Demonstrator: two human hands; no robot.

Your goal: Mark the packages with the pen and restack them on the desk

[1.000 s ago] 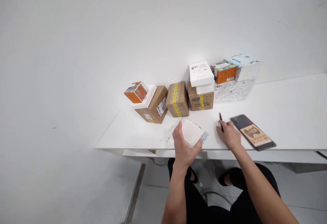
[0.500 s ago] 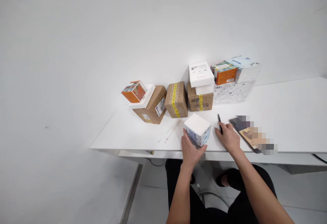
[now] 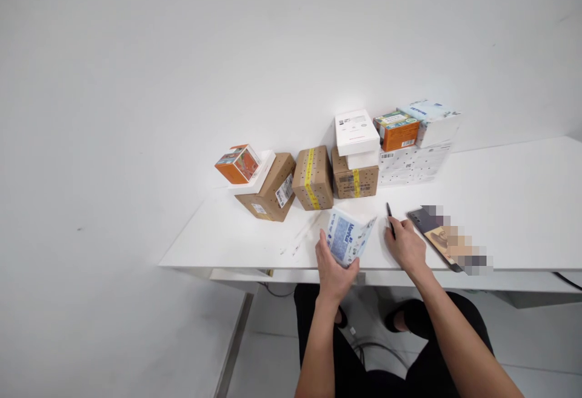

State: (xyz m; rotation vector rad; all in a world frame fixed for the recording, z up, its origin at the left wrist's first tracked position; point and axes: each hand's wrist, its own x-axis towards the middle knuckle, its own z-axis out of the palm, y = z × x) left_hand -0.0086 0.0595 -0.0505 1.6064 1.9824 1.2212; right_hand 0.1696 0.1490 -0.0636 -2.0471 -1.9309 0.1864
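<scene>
while the left hand (image 3: 334, 274) cups a blue-and-white box (image 3: 348, 237), fingers along its left side and thumb at its lower right, the right hand (image 3: 407, 243) has a black pen (image 3: 390, 217) pinched in its fingers! the box tilts over the front of the white table (image 3: 513, 204), lettered face up, and whether they touch i cannot tell. just beyond the right hand lies a phone (image 3: 431, 231), partly blurred into blocks. and at the back, brown cartons (image 3: 318, 177) stand near the wall (image 3: 273, 53), with, to their right, an orange box (image 3: 400, 134) beside a pale-blue box (image 3: 430, 122).
</scene>
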